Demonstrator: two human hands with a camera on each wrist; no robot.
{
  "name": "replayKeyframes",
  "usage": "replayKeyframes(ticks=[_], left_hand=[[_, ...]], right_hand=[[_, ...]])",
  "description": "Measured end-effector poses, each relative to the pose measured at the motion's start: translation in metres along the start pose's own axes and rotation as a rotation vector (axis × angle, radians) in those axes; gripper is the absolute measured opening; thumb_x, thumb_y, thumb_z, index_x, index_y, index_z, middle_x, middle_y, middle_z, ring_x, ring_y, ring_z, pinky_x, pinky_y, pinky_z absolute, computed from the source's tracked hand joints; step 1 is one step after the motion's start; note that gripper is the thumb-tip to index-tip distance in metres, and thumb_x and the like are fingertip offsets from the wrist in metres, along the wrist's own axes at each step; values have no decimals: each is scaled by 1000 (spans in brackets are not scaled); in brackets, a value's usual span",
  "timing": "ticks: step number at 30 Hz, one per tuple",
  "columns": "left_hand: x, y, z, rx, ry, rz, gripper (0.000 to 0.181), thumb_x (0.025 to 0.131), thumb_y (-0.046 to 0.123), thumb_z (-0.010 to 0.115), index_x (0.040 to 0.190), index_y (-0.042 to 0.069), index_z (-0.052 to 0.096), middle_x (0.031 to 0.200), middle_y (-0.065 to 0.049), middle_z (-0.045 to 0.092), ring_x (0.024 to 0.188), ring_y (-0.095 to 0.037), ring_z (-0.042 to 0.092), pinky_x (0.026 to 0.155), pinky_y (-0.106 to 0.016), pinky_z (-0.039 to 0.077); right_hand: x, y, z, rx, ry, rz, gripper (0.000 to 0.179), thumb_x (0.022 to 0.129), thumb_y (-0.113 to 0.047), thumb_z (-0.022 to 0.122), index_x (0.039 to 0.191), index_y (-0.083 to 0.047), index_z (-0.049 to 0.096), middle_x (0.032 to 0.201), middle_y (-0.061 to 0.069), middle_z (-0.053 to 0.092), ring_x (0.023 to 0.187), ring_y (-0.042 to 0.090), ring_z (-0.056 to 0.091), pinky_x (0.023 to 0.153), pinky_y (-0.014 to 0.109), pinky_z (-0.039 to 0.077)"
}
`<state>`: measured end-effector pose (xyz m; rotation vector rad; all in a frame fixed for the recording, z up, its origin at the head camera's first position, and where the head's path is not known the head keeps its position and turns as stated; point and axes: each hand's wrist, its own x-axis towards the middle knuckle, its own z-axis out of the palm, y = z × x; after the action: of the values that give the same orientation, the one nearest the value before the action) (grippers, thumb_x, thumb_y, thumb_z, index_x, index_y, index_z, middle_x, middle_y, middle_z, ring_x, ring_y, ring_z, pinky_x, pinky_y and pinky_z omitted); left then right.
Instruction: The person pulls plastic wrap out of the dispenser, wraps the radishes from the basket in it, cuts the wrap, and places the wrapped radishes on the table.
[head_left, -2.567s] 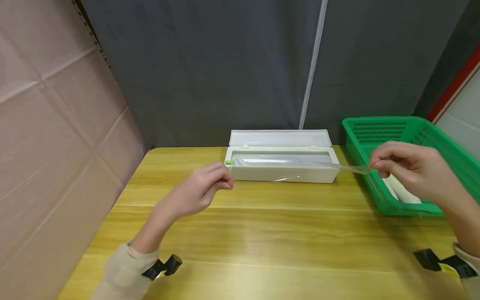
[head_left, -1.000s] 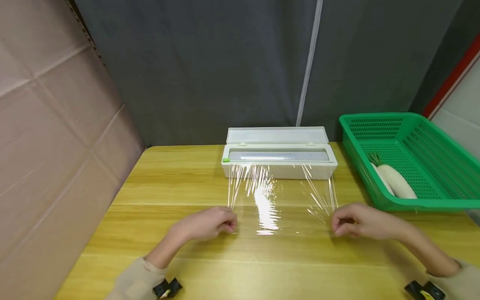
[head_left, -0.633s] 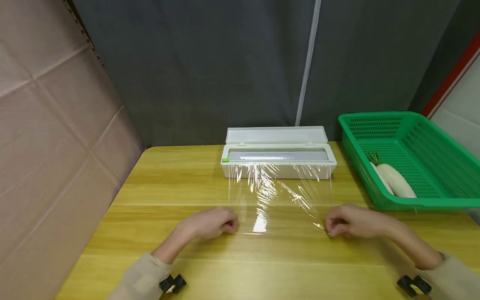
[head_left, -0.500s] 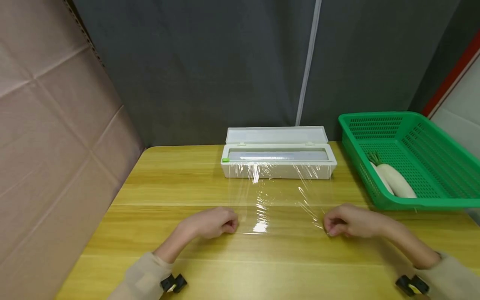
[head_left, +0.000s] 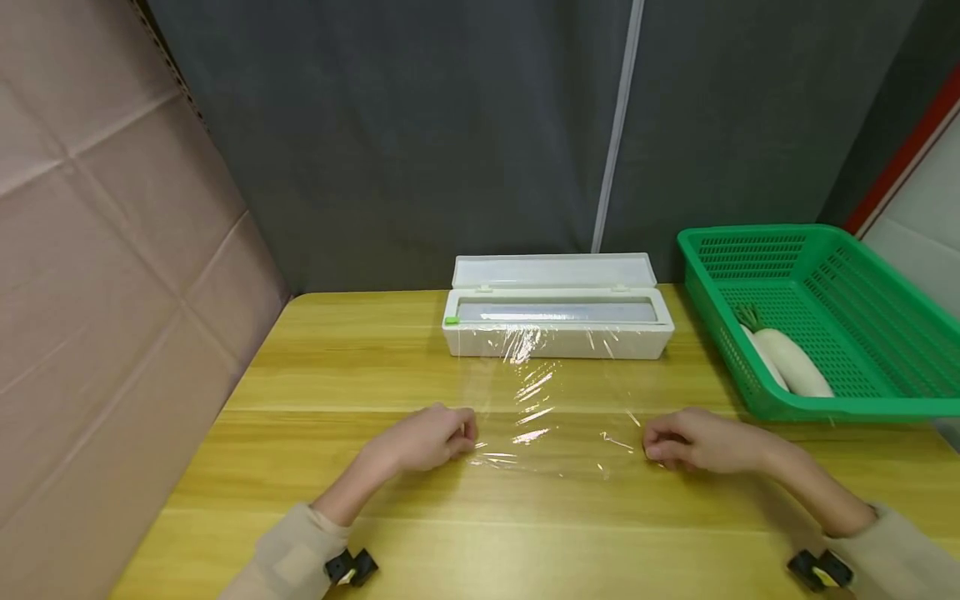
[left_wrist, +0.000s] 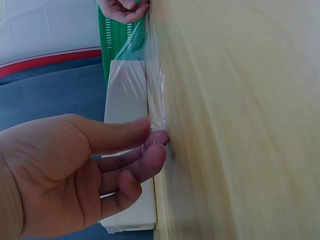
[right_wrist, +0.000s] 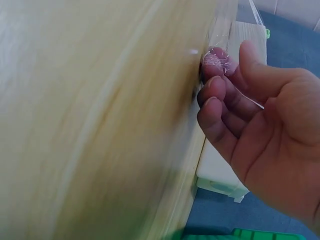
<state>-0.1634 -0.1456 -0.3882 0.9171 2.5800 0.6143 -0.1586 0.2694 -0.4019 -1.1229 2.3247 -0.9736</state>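
Observation:
A thin sheet of clear plastic wrap runs from a white dispenser box over the wooden table toward both hands. At its near left corner, my left hand holds the film between thumb and index fingertip, as the left wrist view shows. By the near right corner is my right hand. In the right wrist view, its thumb stands apart from its index finger, and crumpled film clings to that fingertip. The other fingers of both hands are loosely curled. The film lies slack, low over the table, with creases and bright glints.
The box's lid is raised, showing the roll inside; a green slider sits at its left front edge. A green basket holding white radishes stands at the right. A dark curtain hangs behind the table.
Both hands have drawn the film from over the box toward the person and down to the table. Since half a second ago, the film has slackened and my right thumb has come off it.

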Motion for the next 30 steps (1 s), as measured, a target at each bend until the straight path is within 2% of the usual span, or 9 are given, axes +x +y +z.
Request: replayKeyframes(ticks=[7,11,17,21,27,30], left_hand=[[-1,4,2,120,58,-29,9,91,16,76,91,17,67,74,13,58,65,-4,52,65,-27,48],[-2,6,3,157,74,-29,11,89,17,79,89,19,68,69,14,55,63,-3,51,62,-28,46],[-3,6,4,169,80,-16,13,87,15,80,86,19,68,70,14,54,64,-4,50,61,-27,46],[-4,6,4,172,83,-9,14,87,14,80,87,19,67,78,11,56,68,-5,51,63,-27,46],[-5,6,3,146,88,-14,14,88,13,79,91,18,66,88,7,59,77,-8,55,70,-29,50],[-5,5,3,138,87,-23,16,87,14,80,94,17,66,90,6,59,79,-9,55,71,-30,50]], right_hand=[[1,-1,1,7,16,2,13,101,-7,60,91,-15,60,70,-12,57,60,-2,51,51,22,46],[1,0,1,-22,17,-1,10,98,-7,66,93,-14,61,68,-15,56,59,-3,50,54,22,46],[0,3,3,-73,34,-19,12,94,-7,71,94,-14,61,69,-18,53,60,-5,48,56,21,44],[0,2,4,-113,61,-33,14,92,-9,73,93,-17,61,70,-20,52,62,-5,47,56,21,44],[2,-4,-2,-113,83,31,10,95,-19,72,94,-19,63,75,-17,57,66,-2,50,58,22,45],[4,-8,-7,-89,99,28,6,97,-18,70,95,-18,64,78,-13,61,68,-1,52,58,23,47]])
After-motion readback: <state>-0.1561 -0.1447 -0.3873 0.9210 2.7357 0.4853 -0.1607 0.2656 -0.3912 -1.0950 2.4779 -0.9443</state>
